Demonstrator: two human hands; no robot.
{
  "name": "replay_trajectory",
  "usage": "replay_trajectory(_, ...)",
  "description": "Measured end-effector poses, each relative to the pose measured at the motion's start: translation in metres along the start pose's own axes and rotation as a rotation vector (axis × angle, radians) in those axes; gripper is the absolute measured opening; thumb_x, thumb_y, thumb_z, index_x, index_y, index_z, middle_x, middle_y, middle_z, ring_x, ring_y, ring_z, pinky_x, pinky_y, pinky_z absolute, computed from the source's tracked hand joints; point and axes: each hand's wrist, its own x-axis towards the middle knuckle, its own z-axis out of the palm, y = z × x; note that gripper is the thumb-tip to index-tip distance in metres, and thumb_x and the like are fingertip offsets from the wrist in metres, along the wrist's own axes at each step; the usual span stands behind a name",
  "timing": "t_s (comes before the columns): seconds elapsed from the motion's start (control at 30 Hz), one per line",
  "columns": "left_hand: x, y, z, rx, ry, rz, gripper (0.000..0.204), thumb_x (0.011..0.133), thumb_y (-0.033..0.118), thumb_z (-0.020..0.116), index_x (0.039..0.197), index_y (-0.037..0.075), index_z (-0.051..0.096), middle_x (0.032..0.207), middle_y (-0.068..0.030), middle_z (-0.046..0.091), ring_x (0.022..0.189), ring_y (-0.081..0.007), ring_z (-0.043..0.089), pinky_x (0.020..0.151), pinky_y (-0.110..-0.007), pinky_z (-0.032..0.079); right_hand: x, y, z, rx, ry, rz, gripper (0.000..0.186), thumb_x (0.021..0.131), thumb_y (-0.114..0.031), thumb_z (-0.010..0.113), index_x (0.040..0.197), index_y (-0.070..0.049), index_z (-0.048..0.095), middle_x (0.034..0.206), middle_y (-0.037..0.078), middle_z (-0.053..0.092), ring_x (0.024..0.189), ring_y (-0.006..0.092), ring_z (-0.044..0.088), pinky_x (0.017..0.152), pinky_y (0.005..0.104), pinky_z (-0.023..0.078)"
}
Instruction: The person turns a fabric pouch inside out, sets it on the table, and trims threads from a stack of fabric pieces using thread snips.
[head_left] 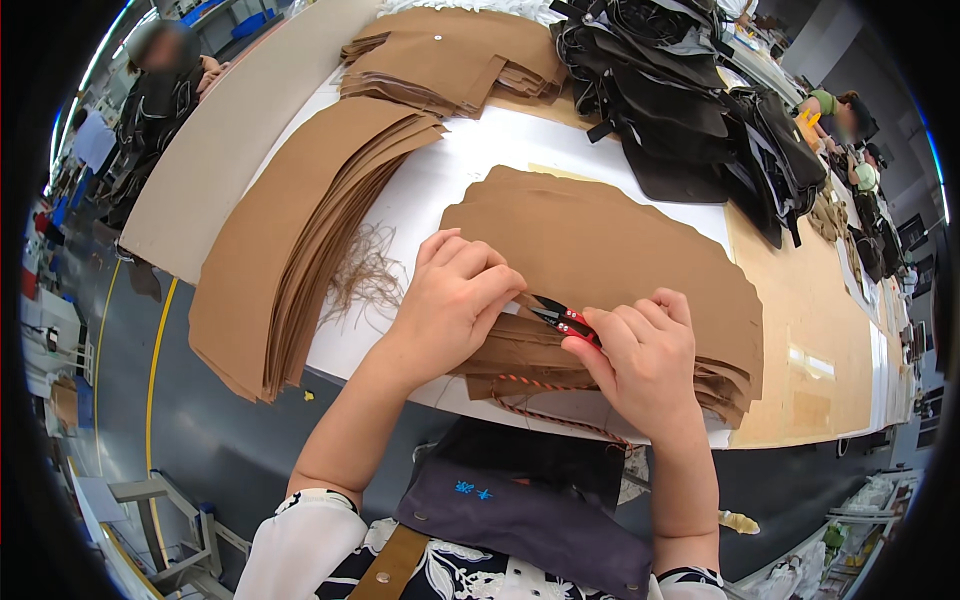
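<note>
My left hand [455,290] pinches at loose brown thread or a fabric edge [522,298] on the stack of brown shaped panels [600,240]. My right hand [640,365] is closed on red-and-black thread snips [572,325], whose blades point left, close to my left fingertips. A twisted orange-and-dark cord [530,382] hangs below the snips along the table's front. To the left, a tall stack of long brown panels [260,250] lies beside a tangle of cut threads [360,280] on white board.
More brown pieces [450,55] lie at the back, next to piled black bags [690,120]. The pale worktable [810,370] extends right, toward co-workers [835,120]. Another person [165,65] is at the far left. A metal frame [160,510] stands on the floor at lower left.
</note>
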Motion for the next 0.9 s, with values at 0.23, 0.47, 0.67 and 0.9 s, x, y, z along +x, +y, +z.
replay_trajectory(0.23, -0.0008, 0.0015, 0.0008, 0.102, 0.035, 0.052, 0.011, 0.086, 0.005, 0.075, 0.094, 0.013, 0.074, 0.096, -0.0003, 0.066, 0.097, -0.0229, 0.064, 0.116, -0.053, 0.038, 0.0009, 0.0011, 0.0010, 0.013, 0.008, -0.015, 0.025, 0.087, -0.032, 0.081, 0.093, -0.009, 0.071, 0.076, 0.000, 0.063, 0.072, 0.0191, 0.062, 0.087, 0.0391, 0.046)
replay_trajectory(0.47, -0.0037, 0.0024, -0.0015, 0.097, 0.018, 0.055, 0.011, 0.085, 0.005, 0.075, 0.092, 0.014, 0.073, 0.095, 0.0009, 0.066, 0.097, -0.0226, 0.064, 0.117, -0.053, 0.037, 0.0025, 0.0003, 0.0018, 0.004, 0.013, -0.017, 0.024, 0.087, -0.031, 0.081, 0.092, -0.010, 0.071, 0.076, -0.001, 0.063, 0.073, 0.0191, 0.062, 0.087, 0.0393, 0.045)
replay_trajectory(0.67, -0.0040, 0.0036, -0.0036, 0.082, 0.000, 0.058, 0.011, 0.085, 0.004, 0.075, 0.091, 0.014, 0.072, 0.095, 0.0008, 0.067, 0.097, -0.0222, 0.065, 0.118, -0.053, 0.036, 0.0036, -0.0010, 0.0027, -0.008, 0.008, -0.010, 0.024, 0.087, -0.031, 0.080, 0.091, -0.010, 0.070, 0.076, -0.001, 0.063, 0.073, 0.0193, 0.062, 0.087, 0.0395, 0.045)
replay_trajectory(0.9, -0.0032, 0.0035, -0.0032, 0.062, 0.010, 0.047, 0.010, 0.086, 0.005, 0.075, 0.090, 0.014, 0.072, 0.095, 0.0007, 0.067, 0.097, -0.0221, 0.065, 0.118, -0.052, 0.036, 0.0053, -0.0023, 0.0030, -0.030, 0.005, -0.016, 0.023, 0.088, -0.031, 0.080, 0.090, -0.010, 0.070, 0.075, -0.001, 0.062, 0.072, 0.0192, 0.061, 0.088, 0.0392, 0.045)
